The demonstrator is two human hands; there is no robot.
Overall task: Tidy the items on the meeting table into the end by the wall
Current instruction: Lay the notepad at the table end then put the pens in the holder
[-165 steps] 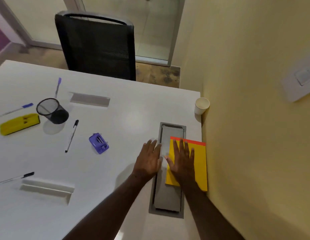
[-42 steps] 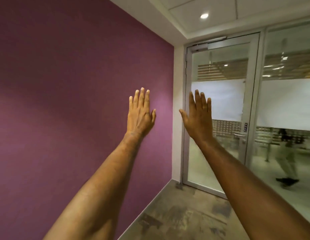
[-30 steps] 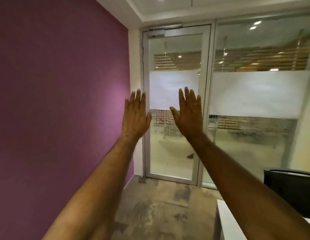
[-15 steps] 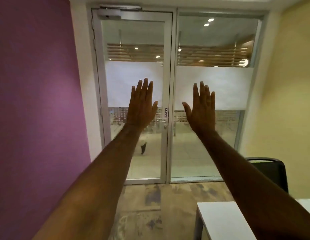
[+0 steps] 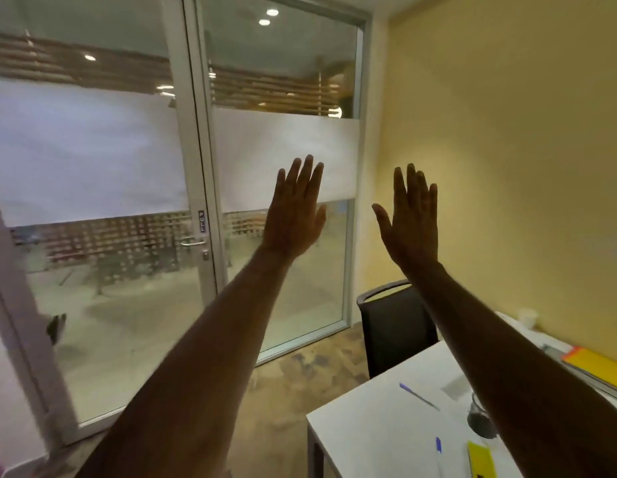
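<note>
I have both arms raised out in front of me, well above the white surface (image 5: pixel 386 432), which sits low at the right of my view. My left hand (image 5: pixel 295 215) is spread wide with straight fingers, its back toward me, holding nothing. My right hand (image 5: pixel 412 219) is likewise wide and flat, thumb out to the side, holding nothing. The two hands are level with each other and apart, neither touching anything.

Measured from the surface: a blue-capped pen (image 5: pixel 419 396) lies on it toward the far edge, another blue-capped pen (image 5: pixel 439 450) lies nearer me by the front edge, and a yellow block (image 5: pixel 481 460) lies just beside that second pen. A dark mesh pen cup (image 5: pixel 479 420) stands on the surface, partly hidden behind my right forearm. At the surface's wall end, against the yellow wall (image 5: pixel 507 132), a yellow notepad (image 5: pixel 596 369) with an orange edge lies flat, and a white paper cup (image 5: pixel 527 317) stands farther along that same end, near the corner. A black mesh-backed chair (image 5: pixel 396 326) stands at the surface's far side. Beyond the chair is a glass door (image 5: pixel 103 201) with a frosted band and a handle.
</note>
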